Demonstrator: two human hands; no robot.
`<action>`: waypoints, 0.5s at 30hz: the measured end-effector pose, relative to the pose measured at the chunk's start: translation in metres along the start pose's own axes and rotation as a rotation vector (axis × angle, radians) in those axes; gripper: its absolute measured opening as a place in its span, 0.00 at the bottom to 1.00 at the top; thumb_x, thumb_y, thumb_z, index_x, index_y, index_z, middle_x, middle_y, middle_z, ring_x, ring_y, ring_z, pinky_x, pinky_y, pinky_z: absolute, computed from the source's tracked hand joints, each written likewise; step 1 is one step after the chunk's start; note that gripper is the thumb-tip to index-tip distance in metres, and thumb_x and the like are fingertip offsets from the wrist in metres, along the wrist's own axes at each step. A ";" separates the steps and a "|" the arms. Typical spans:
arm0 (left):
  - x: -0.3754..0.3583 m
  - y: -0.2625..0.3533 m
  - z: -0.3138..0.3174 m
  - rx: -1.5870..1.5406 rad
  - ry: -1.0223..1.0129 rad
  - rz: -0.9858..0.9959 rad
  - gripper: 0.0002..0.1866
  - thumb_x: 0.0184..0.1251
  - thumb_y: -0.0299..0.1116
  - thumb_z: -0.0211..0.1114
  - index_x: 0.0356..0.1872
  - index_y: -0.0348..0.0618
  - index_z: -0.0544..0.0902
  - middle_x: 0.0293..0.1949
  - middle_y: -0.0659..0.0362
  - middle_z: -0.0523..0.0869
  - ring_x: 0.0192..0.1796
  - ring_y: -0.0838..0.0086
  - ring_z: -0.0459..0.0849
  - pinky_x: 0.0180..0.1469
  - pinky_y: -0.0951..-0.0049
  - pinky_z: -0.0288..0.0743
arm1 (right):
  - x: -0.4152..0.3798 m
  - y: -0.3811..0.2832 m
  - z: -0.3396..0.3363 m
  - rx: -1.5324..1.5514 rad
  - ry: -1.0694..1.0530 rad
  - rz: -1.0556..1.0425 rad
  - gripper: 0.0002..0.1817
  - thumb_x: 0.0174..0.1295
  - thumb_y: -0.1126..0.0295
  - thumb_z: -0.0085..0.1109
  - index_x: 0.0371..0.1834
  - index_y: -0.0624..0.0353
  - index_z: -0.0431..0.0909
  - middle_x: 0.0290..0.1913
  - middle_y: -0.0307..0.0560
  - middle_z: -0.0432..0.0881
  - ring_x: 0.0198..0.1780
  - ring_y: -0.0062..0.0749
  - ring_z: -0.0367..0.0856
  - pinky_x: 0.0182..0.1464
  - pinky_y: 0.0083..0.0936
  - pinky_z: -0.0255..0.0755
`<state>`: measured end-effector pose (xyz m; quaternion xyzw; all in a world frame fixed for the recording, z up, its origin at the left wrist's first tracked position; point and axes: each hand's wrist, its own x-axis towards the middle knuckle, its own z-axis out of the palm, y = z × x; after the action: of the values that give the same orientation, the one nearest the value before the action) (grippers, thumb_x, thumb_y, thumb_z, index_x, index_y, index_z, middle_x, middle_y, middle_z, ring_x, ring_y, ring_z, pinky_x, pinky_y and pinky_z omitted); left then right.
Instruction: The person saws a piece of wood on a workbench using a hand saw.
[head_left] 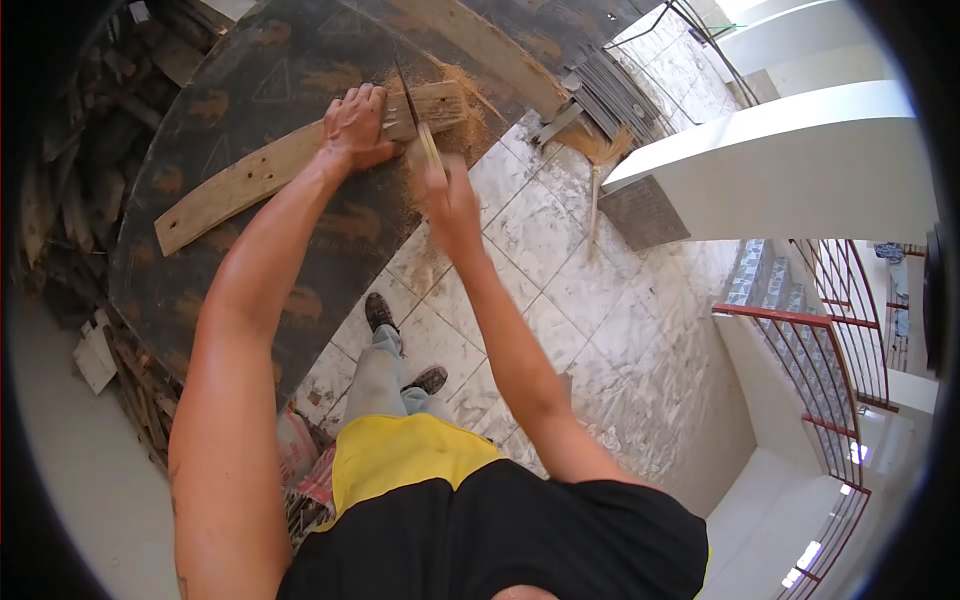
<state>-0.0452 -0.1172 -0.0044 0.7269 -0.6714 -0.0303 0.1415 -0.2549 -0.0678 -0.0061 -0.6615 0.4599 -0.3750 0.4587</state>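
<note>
A long wooden plank [235,182] lies on a dark printed sheet board [330,225]. My left hand [357,128] presses down on the plank, its fingers laid over the wood and the thumb pointing toward the saw. In my right hand [452,205] is the handle of a handsaw [408,92], the fingers wrapped round it. The blade crosses the plank just right of my left hand, close to the plank's right end. Sawdust [475,125] lies around that end. My right hand is slightly blurred.
Another plank [490,50] lies at the back of the board. Scrap wood [75,170] is piled on the left. Grey strips [615,95] are stacked beyond the board's right edge. Dusty floor tiles [545,240] stretch to the right, toward a red stair railing [775,315].
</note>
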 end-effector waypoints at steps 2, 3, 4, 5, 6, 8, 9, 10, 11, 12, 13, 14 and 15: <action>0.002 0.000 0.007 -0.003 0.013 0.002 0.36 0.44 0.49 0.77 0.55 0.42 0.75 0.55 0.51 0.79 0.63 0.55 0.76 0.62 0.55 0.70 | -0.089 0.019 -0.032 -0.075 0.020 0.099 0.22 0.77 0.50 0.50 0.58 0.57 0.77 0.38 0.55 0.83 0.42 0.44 0.85 0.46 0.38 0.76; 0.002 -0.005 0.009 0.010 0.019 -0.001 0.36 0.44 0.49 0.77 0.55 0.42 0.75 0.55 0.51 0.79 0.63 0.55 0.76 0.62 0.55 0.70 | -0.122 0.006 -0.049 -0.119 -0.012 0.250 0.21 0.77 0.51 0.50 0.57 0.56 0.77 0.36 0.53 0.84 0.39 0.43 0.86 0.42 0.37 0.77; 0.002 -0.008 0.008 0.016 0.022 -0.014 0.36 0.44 0.49 0.77 0.55 0.42 0.75 0.55 0.51 0.79 0.63 0.55 0.76 0.62 0.55 0.70 | -0.117 0.004 -0.049 -0.116 -0.025 0.245 0.21 0.77 0.51 0.50 0.57 0.56 0.77 0.36 0.53 0.84 0.39 0.43 0.86 0.42 0.37 0.77; 0.002 -0.007 0.006 0.015 0.020 -0.022 0.36 0.44 0.49 0.77 0.55 0.42 0.76 0.55 0.52 0.79 0.63 0.56 0.76 0.62 0.56 0.70 | -0.112 0.003 -0.049 -0.140 -0.031 0.227 0.20 0.77 0.53 0.50 0.57 0.56 0.77 0.35 0.53 0.84 0.37 0.45 0.86 0.41 0.37 0.77; 0.000 -0.004 0.006 0.010 0.010 -0.015 0.36 0.44 0.49 0.76 0.55 0.42 0.76 0.55 0.52 0.79 0.63 0.57 0.77 0.63 0.57 0.70 | -0.110 0.002 -0.048 -0.165 -0.023 0.221 0.19 0.77 0.54 0.51 0.58 0.56 0.77 0.34 0.53 0.84 0.36 0.46 0.86 0.40 0.37 0.77; -0.001 -0.005 0.008 -0.015 0.054 0.001 0.36 0.44 0.48 0.77 0.55 0.41 0.76 0.55 0.51 0.79 0.62 0.55 0.76 0.63 0.57 0.70 | -0.018 0.028 -0.001 -0.163 0.114 -0.321 0.18 0.76 0.55 0.50 0.53 0.59 0.75 0.31 0.62 0.82 0.36 0.64 0.83 0.39 0.49 0.75; -0.001 -0.006 0.010 -0.037 0.096 0.014 0.37 0.44 0.48 0.77 0.55 0.40 0.75 0.54 0.51 0.79 0.62 0.54 0.76 0.62 0.56 0.70 | 0.026 0.004 0.014 -0.172 0.052 -0.018 0.18 0.76 0.55 0.48 0.50 0.61 0.75 0.35 0.68 0.83 0.41 0.70 0.82 0.41 0.55 0.73; -0.006 -0.005 0.013 -0.037 0.088 0.011 0.37 0.44 0.48 0.77 0.55 0.40 0.75 0.54 0.51 0.79 0.62 0.54 0.76 0.62 0.56 0.70 | 0.060 0.000 0.027 -0.071 0.048 -0.082 0.18 0.76 0.56 0.48 0.52 0.61 0.75 0.40 0.72 0.82 0.46 0.73 0.80 0.43 0.56 0.73; -0.007 -0.007 0.014 -0.042 0.108 0.035 0.37 0.44 0.47 0.77 0.55 0.40 0.75 0.54 0.50 0.79 0.62 0.54 0.77 0.62 0.56 0.70 | 0.057 0.000 0.029 -0.066 0.046 -0.083 0.18 0.76 0.56 0.48 0.52 0.61 0.75 0.40 0.72 0.82 0.46 0.73 0.80 0.43 0.56 0.73; -0.002 -0.010 0.011 -0.045 0.138 0.063 0.37 0.43 0.47 0.77 0.55 0.40 0.75 0.53 0.50 0.79 0.61 0.54 0.77 0.61 0.56 0.70 | 0.056 -0.002 0.030 -0.027 0.073 -0.100 0.19 0.77 0.55 0.47 0.52 0.61 0.75 0.38 0.71 0.83 0.44 0.71 0.81 0.44 0.54 0.73; -0.001 -0.008 0.011 -0.048 0.141 0.062 0.37 0.43 0.47 0.77 0.55 0.40 0.75 0.53 0.50 0.79 0.61 0.54 0.77 0.61 0.56 0.70 | 0.048 -0.002 0.028 0.004 0.098 -0.109 0.19 0.77 0.55 0.47 0.53 0.61 0.75 0.37 0.69 0.83 0.42 0.69 0.82 0.45 0.52 0.74; -0.003 -0.005 0.011 -0.014 0.069 0.029 0.37 0.44 0.48 0.77 0.55 0.40 0.75 0.53 0.50 0.79 0.61 0.54 0.77 0.61 0.56 0.71 | 0.016 -0.002 0.012 0.011 0.031 -0.016 0.20 0.77 0.55 0.48 0.55 0.61 0.76 0.41 0.63 0.84 0.42 0.59 0.84 0.47 0.44 0.76; 0.001 -0.004 0.006 0.027 0.009 -0.004 0.37 0.44 0.48 0.77 0.55 0.41 0.75 0.53 0.51 0.79 0.61 0.55 0.77 0.61 0.56 0.71 | -0.022 0.015 0.001 0.023 0.067 -0.153 0.20 0.78 0.55 0.48 0.57 0.60 0.76 0.46 0.56 0.83 0.43 0.49 0.83 0.49 0.39 0.76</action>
<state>-0.0425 -0.1190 -0.0115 0.7301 -0.6697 -0.0183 0.1343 -0.2646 -0.0487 -0.0219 -0.6763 0.4188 -0.4363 0.4206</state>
